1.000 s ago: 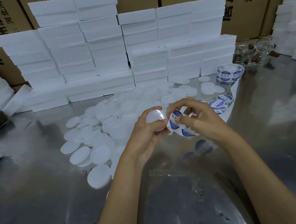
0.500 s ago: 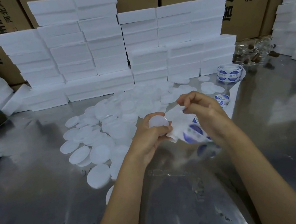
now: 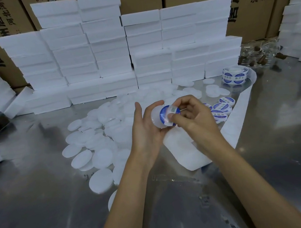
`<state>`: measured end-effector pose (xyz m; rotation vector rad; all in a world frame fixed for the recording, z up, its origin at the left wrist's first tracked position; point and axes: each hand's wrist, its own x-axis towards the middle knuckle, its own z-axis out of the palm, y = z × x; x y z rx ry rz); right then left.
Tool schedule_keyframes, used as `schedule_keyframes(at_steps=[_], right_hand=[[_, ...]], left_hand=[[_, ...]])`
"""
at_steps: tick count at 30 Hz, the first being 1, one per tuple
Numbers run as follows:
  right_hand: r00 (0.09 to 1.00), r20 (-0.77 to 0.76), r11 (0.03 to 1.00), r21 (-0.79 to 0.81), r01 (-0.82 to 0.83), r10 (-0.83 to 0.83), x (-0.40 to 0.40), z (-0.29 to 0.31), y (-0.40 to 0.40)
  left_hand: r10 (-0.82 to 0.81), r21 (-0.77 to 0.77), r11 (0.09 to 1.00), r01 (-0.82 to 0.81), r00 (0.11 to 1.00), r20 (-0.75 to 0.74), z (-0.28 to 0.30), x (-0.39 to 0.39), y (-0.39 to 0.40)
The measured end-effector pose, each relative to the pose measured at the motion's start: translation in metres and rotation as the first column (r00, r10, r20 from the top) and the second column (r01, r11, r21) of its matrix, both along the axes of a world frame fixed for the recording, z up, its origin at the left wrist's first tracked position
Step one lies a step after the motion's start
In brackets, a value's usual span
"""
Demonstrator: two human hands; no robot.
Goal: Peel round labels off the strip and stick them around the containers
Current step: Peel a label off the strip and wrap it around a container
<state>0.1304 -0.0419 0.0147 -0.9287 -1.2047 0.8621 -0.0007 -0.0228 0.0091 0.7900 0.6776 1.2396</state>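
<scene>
**Op A:** Since half a sec ago the label (image 3: pixel 168 116) has come off the strip and now sits on the container (image 3: pixel 158 118); the strip (image 3: pixel 239 115) has dropped to the table (image 3: pixel 43 199) under the wrists.

**Op B:** Hands?

**Op A:** I see the left hand (image 3: pixel 145 131) cupping the container from the left, thumb up and fingers wrapped behind it, tip showing over the top. Right hand (image 3: pixel 192 116) has thumb & forefinger curled in narrow, pressing the label's edge onto the container's face. Other right fingers loosely curled; can't tell if they touch anything.

**Op B:** Where's the container exactly?

**Op A:** Held in the air above the table, center frame, just ahead of the pile of white discs (image 3: pixel 97 143). Labeled containers (image 3: pixel 219 109) lie just right of the right hand; label roll (image 3: pixel 233 74) farther back right, near the foam blocks (image 3: pixel 140 59).

**Op B:** Handling?

**Op A:** My guess: small translucent plastic tub, very light, stiff enough to press vs. without denting, smooth so prob. slippery. Best held by the rim and back, as the left hand does, leaving the face free. Label looks thin & floppy, sticky underside; I'd pinch only its edge, else it creases or folds on itself. Lower edge looks not fully down yet.
</scene>
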Motion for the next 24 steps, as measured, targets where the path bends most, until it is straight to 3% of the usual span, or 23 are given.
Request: schedule_keyframes(at_steps=[7, 24], right_hand=[[0.981, 0.115, 0.988, 0.027, 0.152, -0.154, -0.009, -0.004, -0.001], [0.96, 0.186, 0.977, 0.042, 0.207, -0.211, -0.009, -0.008, -0.001]], left_hand=[[-0.083, 0.057, 0.995, 0.083, 0.997, -0.002, 0.002, 0.007, -0.003], [-0.014, 0.112, 0.993, 0.029, 0.991, -0.131, 0.006, 0.016, -0.007]])
